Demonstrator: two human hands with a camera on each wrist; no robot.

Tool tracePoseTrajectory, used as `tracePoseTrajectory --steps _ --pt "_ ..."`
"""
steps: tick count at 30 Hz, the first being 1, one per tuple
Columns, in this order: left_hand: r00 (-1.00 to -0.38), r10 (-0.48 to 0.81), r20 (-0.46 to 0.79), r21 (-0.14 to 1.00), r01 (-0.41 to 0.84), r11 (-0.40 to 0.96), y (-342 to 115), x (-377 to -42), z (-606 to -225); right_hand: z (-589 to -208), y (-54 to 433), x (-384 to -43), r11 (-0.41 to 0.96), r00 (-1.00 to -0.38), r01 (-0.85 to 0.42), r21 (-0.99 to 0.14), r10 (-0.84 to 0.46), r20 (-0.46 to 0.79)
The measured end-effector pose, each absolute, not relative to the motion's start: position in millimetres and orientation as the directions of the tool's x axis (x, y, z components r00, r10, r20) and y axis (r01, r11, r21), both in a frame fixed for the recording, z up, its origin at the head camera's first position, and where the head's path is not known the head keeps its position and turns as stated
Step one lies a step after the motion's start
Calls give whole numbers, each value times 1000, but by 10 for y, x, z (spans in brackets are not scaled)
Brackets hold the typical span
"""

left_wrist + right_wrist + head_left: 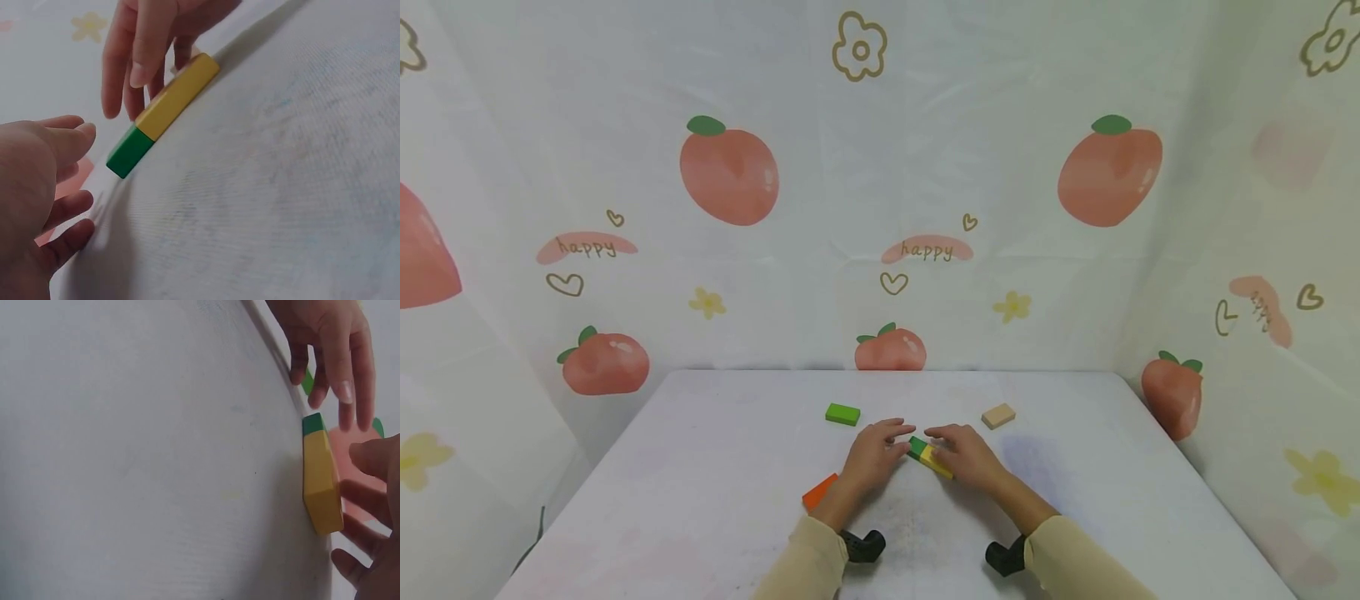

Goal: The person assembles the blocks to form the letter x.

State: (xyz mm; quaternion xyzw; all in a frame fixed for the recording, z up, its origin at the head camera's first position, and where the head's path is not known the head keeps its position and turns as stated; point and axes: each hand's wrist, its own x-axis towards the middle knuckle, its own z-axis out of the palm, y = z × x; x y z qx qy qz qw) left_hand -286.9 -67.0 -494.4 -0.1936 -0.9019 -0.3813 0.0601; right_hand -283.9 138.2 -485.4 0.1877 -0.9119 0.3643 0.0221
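A dark green block [917, 448] and a yellow block [936, 463] lie end to end in one slanting row on the white table; whether they are joined, I cannot tell. My left hand [872, 457] hovers by the green end, fingers loosely bent and apart from it in the left wrist view. Beside the yellow block is my right hand [967, 456], its fingers spread and relaxed. In the right wrist view the fingertips [359, 532] come close to the yellow side; contact there is unclear. Neither hand grips anything.
A light green block [843, 414] lies farther back to the left, and a beige wooden block [998, 416] back right. An orange block [819, 492] sits partly behind the left forearm. Black wrist devices [865, 547] show below both sleeves. A fruit-print curtain [1000, 100] surrounds the table [700, 517].
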Motion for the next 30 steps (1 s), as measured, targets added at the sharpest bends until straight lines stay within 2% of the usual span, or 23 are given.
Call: tracePoseTrajectory --steps 15,25,30 --pt "-936 275 219 719 345 603 -789 -2810 -4820 -4892 1476 -2975 616 -891 -408 -674 -431 145" --pt "-943 266 201 727 326 604 -913 -2806 -4790 -4957 1503 -3012 569 -851 -480 -667 -488 195" --pt "-941 266 210 724 332 604 -986 -2804 -4797 -4967 1496 -3019 586 -862 -456 -670 -478 169"
